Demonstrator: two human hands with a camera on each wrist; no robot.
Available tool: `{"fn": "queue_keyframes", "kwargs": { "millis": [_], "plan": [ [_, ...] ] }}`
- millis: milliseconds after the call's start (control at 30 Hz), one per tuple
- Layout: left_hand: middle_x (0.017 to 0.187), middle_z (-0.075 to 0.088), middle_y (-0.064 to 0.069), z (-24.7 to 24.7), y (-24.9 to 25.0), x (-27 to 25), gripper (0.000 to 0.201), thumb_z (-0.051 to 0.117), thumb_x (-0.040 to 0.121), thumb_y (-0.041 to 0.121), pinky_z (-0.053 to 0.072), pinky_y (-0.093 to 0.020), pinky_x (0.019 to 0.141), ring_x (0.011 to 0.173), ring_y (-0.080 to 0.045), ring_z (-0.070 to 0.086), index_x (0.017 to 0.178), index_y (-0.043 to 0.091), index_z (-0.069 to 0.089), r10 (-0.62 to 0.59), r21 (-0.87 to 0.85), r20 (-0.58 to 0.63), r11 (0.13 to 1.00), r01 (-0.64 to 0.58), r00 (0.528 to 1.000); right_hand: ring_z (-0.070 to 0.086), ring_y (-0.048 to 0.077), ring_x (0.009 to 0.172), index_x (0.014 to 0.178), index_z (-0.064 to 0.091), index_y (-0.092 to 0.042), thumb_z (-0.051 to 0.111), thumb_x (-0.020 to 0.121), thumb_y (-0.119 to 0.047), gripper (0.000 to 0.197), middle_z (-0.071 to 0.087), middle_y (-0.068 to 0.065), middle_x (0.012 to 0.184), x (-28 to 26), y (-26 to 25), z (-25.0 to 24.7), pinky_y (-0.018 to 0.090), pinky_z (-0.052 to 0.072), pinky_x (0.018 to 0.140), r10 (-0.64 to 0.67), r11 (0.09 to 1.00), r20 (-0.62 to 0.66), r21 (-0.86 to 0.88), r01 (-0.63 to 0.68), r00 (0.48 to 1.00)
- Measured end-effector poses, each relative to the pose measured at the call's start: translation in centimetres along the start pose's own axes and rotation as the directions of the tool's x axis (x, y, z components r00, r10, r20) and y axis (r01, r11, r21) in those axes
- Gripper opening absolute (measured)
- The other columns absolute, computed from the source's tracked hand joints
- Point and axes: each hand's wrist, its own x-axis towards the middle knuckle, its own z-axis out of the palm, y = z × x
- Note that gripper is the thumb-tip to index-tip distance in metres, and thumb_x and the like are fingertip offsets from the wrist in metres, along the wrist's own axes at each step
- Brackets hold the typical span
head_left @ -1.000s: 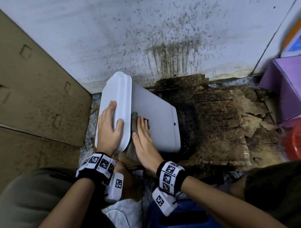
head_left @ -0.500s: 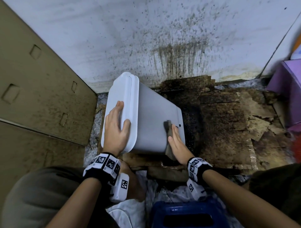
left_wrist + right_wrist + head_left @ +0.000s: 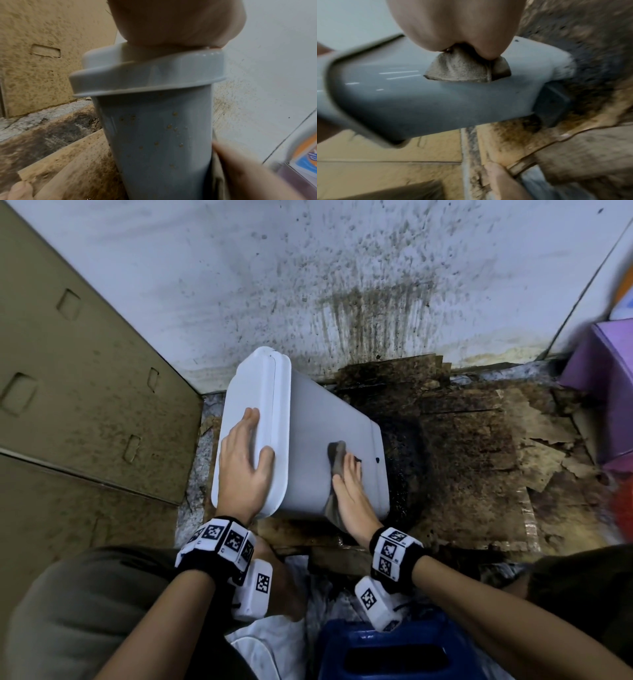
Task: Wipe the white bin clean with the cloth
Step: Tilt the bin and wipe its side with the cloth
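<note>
The white bin leans tilted on the floor, lid end to the left. My left hand lies flat on the lid, fingers straight, thumb over the rim. My right hand presses a dirty grey-brown cloth flat against the bin's broad side, near the base end. In the right wrist view the cloth bunches out under my palm on the bin. The left wrist view shows brown specks on the bin's narrow side below my left hand.
Stained cardboard boxes stand at the left and a spattered white wall behind. Soaked, dirty cardboard covers the floor to the right. A purple box is at the far right, a blue stool below me.
My right hand slid the cloth along the bin's side from beside the lid toward the base end, then a little way back. The left hand stayed on the lid.
</note>
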Motion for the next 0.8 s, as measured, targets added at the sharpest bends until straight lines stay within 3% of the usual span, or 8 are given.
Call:
{"fn": "queue_keyframes", "kwargs": {
  "millis": [233, 367, 533, 733, 800],
  "plan": [
    [0.16, 0.038, 0.001, -0.1, -0.2, 0.0, 0.061, 0.044, 0.095, 0.029, 0.027, -0.041, 0.121, 0.146, -0.017, 0.032, 0.154, 0.016, 0.037, -0.004, 0.014, 0.017, 1.0, 0.004, 1.0, -0.023, 0.002, 0.149, 0.156, -0.011, -0.026, 0.024, 0.111, -0.027, 0.057, -0.019, -0.02, 0.158, -2.0, -5.4, 2.4, 0.026, -0.014, 0.121, -0.228, 0.974, 0.08, 0.016, 0.227, 0.97],
    [0.16, 0.037, 0.002, -0.2, -0.2, 0.0, 0.061, 0.044, 0.095, 0.028, 0.027, -0.042, 0.121, 0.147, -0.017, 0.031, 0.155, 0.017, 0.037, -0.007, 0.008, 0.016, 1.0, 0.007, 1.0, -0.023, -0.001, 0.149, 0.156, -0.011, -0.026, 0.025, 0.111, -0.028, 0.058, -0.022, -0.019, 0.16, -1.9, -4.7, 2.5, 0.026, -0.011, 0.123, -0.29, 0.954, 0.088, -0.044, 0.295, 0.953],
    [0.16, 0.038, 0.003, -0.3, -0.3, -0.1, 0.061, 0.043, 0.094, 0.03, 0.027, -0.043, 0.121, 0.146, -0.015, 0.032, 0.154, 0.018, 0.037, -0.013, 0.005, 0.018, 1.0, 0.013, 1.0, -0.015, 0.002, 0.153, 0.16, -0.006, -0.021, 0.027, 0.111, -0.026, 0.059, -0.014, -0.011, 0.167, -1.3, -2.3, 1.3, 0.029, -0.006, 0.125, -0.371, 0.916, 0.12, -0.114, 0.384, 0.921],
    [0.159, 0.038, 0.002, -0.7, -0.5, -0.2, 0.062, 0.042, 0.094, 0.031, 0.027, -0.042, 0.121, 0.144, -0.013, 0.032, 0.154, 0.015, 0.038, -0.007, 0.006, 0.007, 1.0, 0.007, 1.0, -0.014, 0.002, 0.153, 0.158, -0.008, -0.023, 0.023, 0.111, -0.024, 0.057, -0.016, -0.012, 0.166, 0.3, 2.7, -0.7, 0.026, -0.005, 0.125, -0.275, 0.94, 0.076, -0.187, 0.285, 0.958],
    [0.158, 0.039, 0.001, -0.9, -0.6, -0.3, 0.062, 0.041, 0.093, 0.032, 0.027, -0.043, 0.121, 0.144, -0.012, 0.032, 0.153, 0.015, 0.038, -0.005, 0.008, 0.004, 1.0, 0.005, 1.0, -0.016, 0.005, 0.153, 0.155, -0.011, -0.024, 0.022, 0.111, -0.022, 0.055, -0.018, -0.009, 0.165, 0.6, 4.4, -1.4, 0.02, -0.008, 0.123, -0.197, 0.957, 0.07, -0.204, 0.207, 0.978]
  ]
}}
